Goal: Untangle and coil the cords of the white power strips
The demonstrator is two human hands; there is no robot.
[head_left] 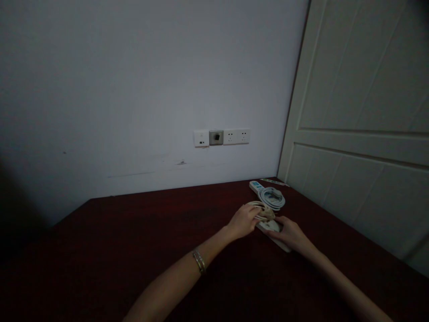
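On the dark red tabletop (pixel 140 241) lies a white power strip (pixel 279 243), set at a slant. Its off-white cord (pixel 264 213) is coiled over the far end. My left hand (pixel 243 220) grips that coil from the left, fingers curled round its loops. From the right, my right hand (pixel 291 231) clasps the power strip's body, thumb on the near side and fingers across the far side. Just beyond them lies a second white power strip (pixel 255 185) with blue markings, and its own coiled white cord (pixel 272 198) rests on it.
A thin pale strip with markings (pixel 274 182) lies near the back corner. Wall sockets (pixel 236 136) and a grey outlet plate (pixel 216 137) sit on the white wall behind the table. White panelling (pixel 355 152) bounds the table on the right.
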